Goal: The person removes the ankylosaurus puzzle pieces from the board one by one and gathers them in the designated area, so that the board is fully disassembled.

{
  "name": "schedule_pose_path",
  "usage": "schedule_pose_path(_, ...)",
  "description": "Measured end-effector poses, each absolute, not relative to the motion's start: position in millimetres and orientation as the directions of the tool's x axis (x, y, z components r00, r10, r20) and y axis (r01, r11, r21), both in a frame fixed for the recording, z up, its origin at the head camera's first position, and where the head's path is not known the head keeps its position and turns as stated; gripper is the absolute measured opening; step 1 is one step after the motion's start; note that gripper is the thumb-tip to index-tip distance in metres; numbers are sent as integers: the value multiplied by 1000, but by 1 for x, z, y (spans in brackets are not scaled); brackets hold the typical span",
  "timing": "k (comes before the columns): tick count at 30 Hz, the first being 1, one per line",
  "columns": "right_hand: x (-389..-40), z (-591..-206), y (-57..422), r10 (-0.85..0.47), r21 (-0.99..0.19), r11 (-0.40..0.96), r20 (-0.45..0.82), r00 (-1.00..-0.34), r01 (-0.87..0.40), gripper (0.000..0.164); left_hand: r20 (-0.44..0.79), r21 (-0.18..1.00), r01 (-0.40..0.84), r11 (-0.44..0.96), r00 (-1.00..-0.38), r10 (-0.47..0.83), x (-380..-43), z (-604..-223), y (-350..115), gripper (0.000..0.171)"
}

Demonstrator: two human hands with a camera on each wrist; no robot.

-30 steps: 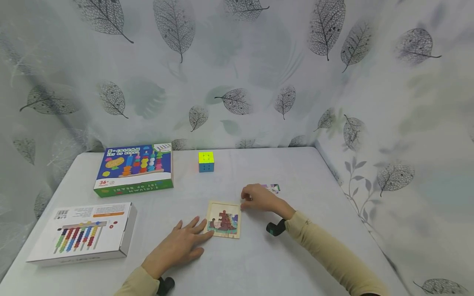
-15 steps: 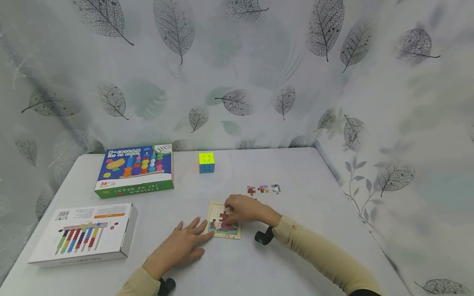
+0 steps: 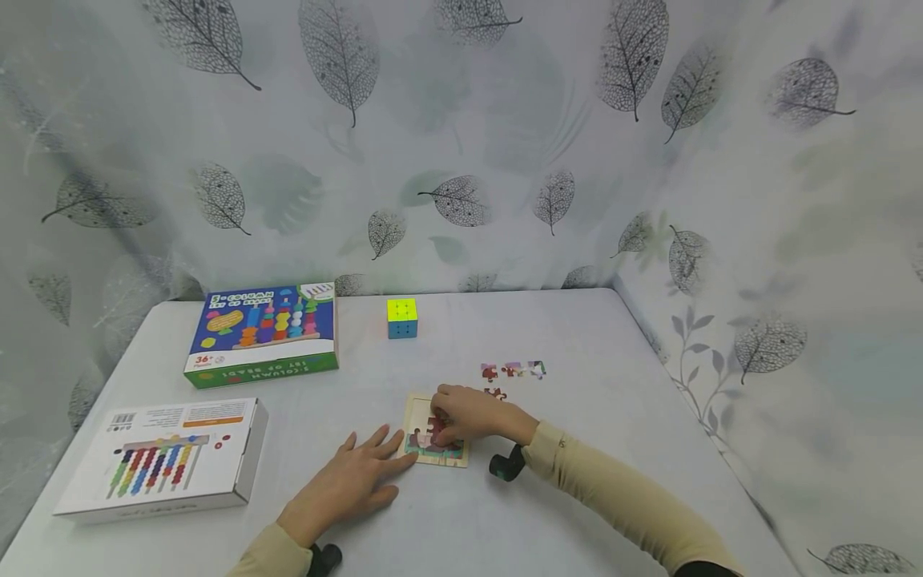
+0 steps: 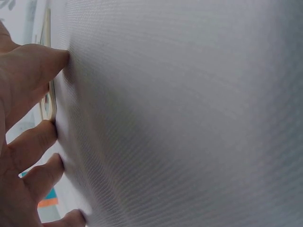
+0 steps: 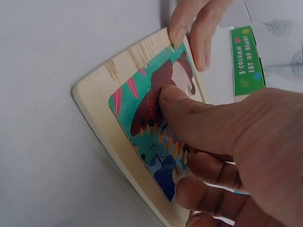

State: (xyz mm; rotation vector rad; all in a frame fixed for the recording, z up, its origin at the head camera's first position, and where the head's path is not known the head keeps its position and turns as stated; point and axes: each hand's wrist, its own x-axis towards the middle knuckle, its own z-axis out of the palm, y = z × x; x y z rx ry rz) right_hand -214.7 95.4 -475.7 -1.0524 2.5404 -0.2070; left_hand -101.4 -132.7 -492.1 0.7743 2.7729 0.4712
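A small wooden jigsaw tray (image 3: 414, 407) lies mid-table, partly filled with pieces of a reddish-brown animal on a teal ground. My left hand (image 3: 353, 481) lies flat with fingers spread, fingertips at the tray's left edge; the left wrist view shows the fingers (image 4: 40, 137) against the cloth near the tray's side. Over the tray's right part, my right hand (image 3: 476, 413) has curled fingers and pinches a puzzle piece, mostly hidden by the hand. Its thumb (image 5: 177, 97) is down on the picture in the right wrist view. Several loose puzzle pieces (image 3: 489, 372) lie beyond that hand.
Back left lies a blue and green bead-set box (image 3: 263, 328), with a white box (image 3: 166, 457) in front of it. A yellow and blue puzzle cube (image 3: 402, 318) stands at the back. Leaf-printed curtains enclose the white table (image 3: 577, 336).
My right hand has come from the loose pieces, left and toward me, onto the tray, then shifted slightly further left. The loose pieces are uncovered. My left hand has stayed put.
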Motion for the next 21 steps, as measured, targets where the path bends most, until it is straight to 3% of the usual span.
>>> schedule_pose_path(21, -213, -478, 97, -699, -332, 714, -277, -660, -617, 36, -120, 360, 466, 808, -836, 536, -101, -492, -132, 47)
